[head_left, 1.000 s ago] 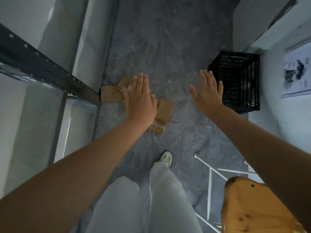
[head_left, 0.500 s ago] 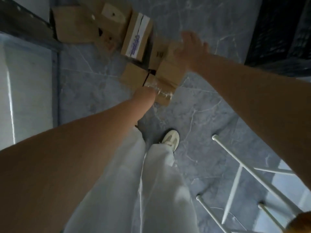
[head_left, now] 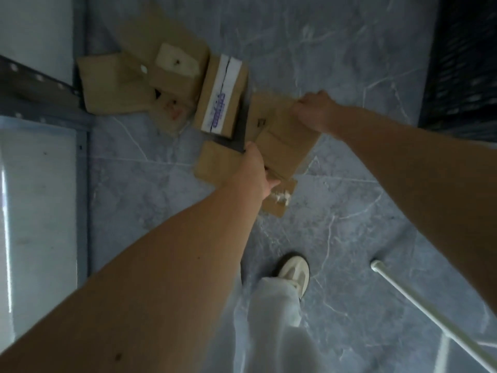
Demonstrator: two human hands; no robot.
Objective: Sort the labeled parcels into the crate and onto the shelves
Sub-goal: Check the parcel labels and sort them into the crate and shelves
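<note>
I keep both hands clamped on the parcel [head_left: 279, 138], left hand [head_left: 255, 170] near edge, right hand [head_left: 314, 111] far corner, lifting level toward the crate [head_left: 462, 63]

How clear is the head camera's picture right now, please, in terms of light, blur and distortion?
Head view: dim, bluish light throughout; motion blur softens both forearms, the left hand and right hand; the purple print on the white-taped parcel is unreadable; the black crate is nearly featureless dark; a bright streak glares on the shelf panel; wide-angle stretch enlarges the near arms.
</note>
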